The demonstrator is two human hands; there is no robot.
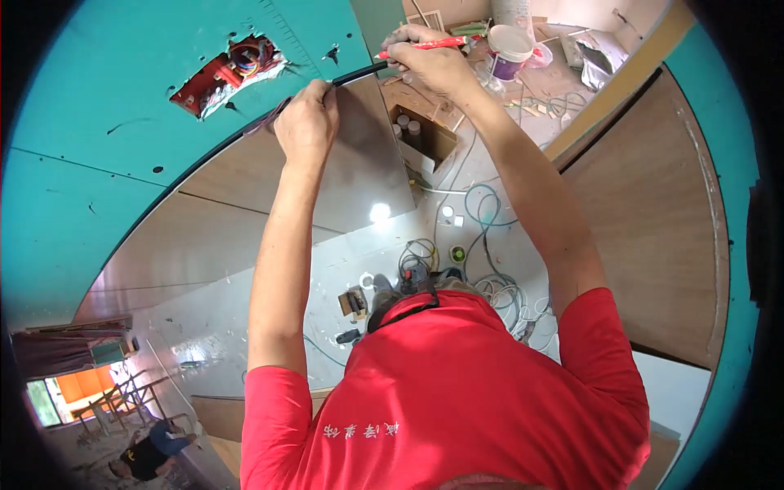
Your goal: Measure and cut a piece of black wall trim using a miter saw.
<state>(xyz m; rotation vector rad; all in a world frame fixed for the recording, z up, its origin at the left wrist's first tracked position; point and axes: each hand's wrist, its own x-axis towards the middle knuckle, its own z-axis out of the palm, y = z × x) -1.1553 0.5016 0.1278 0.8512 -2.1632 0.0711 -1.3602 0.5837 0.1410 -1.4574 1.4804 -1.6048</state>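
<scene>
My left hand (pixel 306 122) is closed at the dark strip (pixel 355 75) along the lower edge of a teal wall panel (pixel 122 98), its fingertips partly hidden; a thin purplish piece shows just left of it. Higher and to the right, my right hand (pixel 429 65) grips a red marker (pixel 449 42), held roughly horizontal beside the panel's edge. Wooden boards (pixel 343 163) lie below the strip. A rough cut-out with a red box (pixel 208 86) and coiled wires is in the teal panel, up and left of my hands.
A white bucket (pixel 508 57), an open cardboard box with canisters (pixel 433 139), tangled hoses (pixel 490 212) and small tools are on the floor below. A yellowish edge (pixel 612 94) and wooden board (pixel 653 220) are at right. Another person (pixel 147 453) is at lower left.
</scene>
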